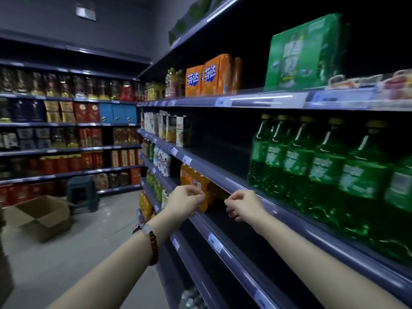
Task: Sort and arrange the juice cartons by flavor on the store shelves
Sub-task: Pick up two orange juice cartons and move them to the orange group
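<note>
Both hands are hanging loosely curled, gripping nothing. Left hand (pixel 186 202) and right hand (pixel 242 205) are hovering by the shelf edge (pixel 234 186). Juice cartons (pixel 172 129) are standing upright, up and left, well beyond both hands; left hand looks nearer.

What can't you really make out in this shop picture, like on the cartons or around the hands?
- Juice cartons, head view: too small and far to read the flavors.
- Left hand and right hand: fingers curl away from the camera, so their tips are hidden.
- Price tags: print blurred.
- Green bottles: labels smeared; the row is cut off by the right edge.
</note>
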